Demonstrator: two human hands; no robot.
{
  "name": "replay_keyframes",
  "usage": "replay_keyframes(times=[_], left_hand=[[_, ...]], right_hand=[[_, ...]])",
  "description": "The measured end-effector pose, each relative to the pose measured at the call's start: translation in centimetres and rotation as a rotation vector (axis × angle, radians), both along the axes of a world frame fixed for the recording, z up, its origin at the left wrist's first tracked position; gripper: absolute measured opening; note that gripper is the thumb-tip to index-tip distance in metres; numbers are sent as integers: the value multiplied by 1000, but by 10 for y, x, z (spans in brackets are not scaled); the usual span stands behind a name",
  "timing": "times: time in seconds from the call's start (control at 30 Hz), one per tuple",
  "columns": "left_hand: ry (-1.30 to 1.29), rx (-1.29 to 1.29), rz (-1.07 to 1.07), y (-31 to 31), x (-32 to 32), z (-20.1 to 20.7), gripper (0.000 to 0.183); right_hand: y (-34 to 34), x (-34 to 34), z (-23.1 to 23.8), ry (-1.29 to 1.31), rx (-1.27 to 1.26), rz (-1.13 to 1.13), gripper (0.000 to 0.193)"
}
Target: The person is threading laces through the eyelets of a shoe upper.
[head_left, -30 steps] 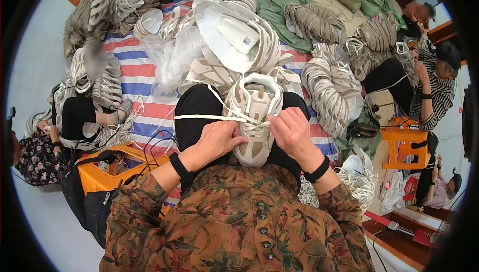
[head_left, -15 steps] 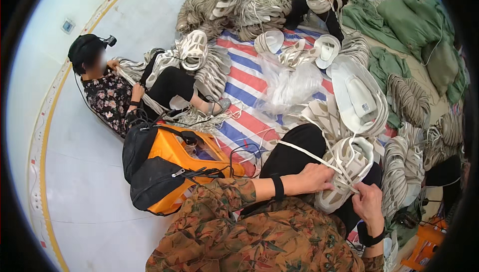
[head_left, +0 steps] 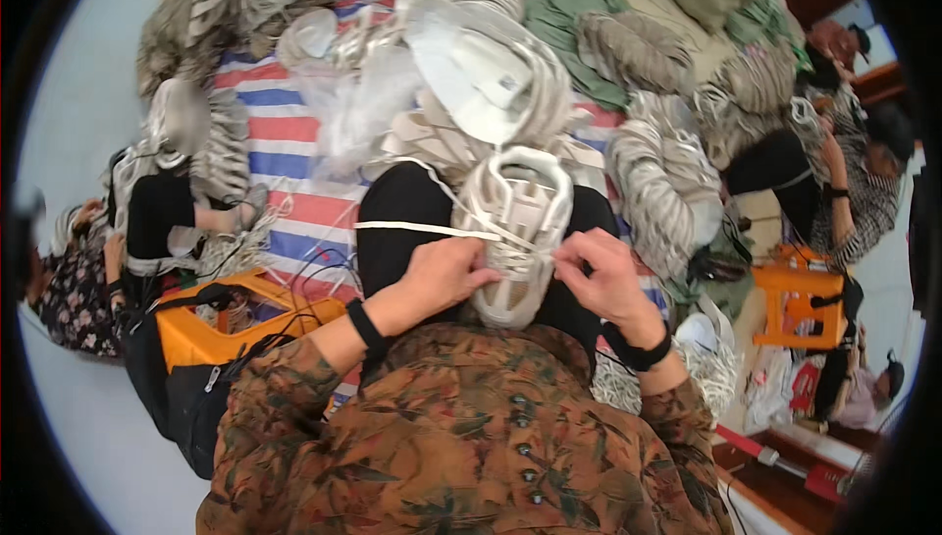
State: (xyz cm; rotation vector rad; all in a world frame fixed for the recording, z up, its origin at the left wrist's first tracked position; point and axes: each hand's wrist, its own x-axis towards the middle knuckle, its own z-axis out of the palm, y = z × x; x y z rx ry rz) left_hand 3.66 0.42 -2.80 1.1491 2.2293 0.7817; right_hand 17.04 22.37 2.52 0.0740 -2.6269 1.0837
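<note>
A white and beige sneaker upper [head_left: 510, 293] rests between my knees, its toe toward me and its opening away. Across its eyelet rows runs a cream shoelace [head_left: 417, 229], partly threaded, with a loose length stretching left over my black trouser leg. My left hand [head_left: 446, 278] grips the upper's left side, thumb on its surface and the other fingers partly hidden. At the right eyelet edge, my right hand [head_left: 597, 272] is closed in a pinch on what looks like the shoelace, though little of it shows between the fingertips.
Stacked uppers [head_left: 667, 182] lie to the right, and a large pale bundle [head_left: 491, 74] is just ahead. Left of me are an orange stool [head_left: 250, 304] and a black bag [head_left: 201, 398]. Another orange stool [head_left: 800, 299] stands at right. Co-workers sit on both sides around a striped sheet [head_left: 280, 128].
My view has swung right, bringing co-workers and the right-hand stool into sight. Both hands stay at the upper, with the right now in a pinch at its right edge.
</note>
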Motion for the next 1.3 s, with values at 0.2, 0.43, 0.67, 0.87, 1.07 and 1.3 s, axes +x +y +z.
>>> replay_keyframes(times=[0.2,0.43,0.67,0.87,1.07,1.3], left_hand=[[56,43,-5,2,4,10,40],[377,325,-107,18,-9,42,23],[700,220,-548,52,-43,55,27],[618,196,-732,65,-70,55,25],[703,125,-505,52,-143,81,14],[649,379,-313,45,-109,71,19]], right_hand=[[-12,1,-31,300,413,-358,22],[-5,10,-45,233,471,-405,25],[-12,16,-42,187,253,-296,14],[-17,19,-50,131,158,-234,14],[-16,21,-50,82,116,-212,8],[-10,10,-24,153,181,-217,18]])
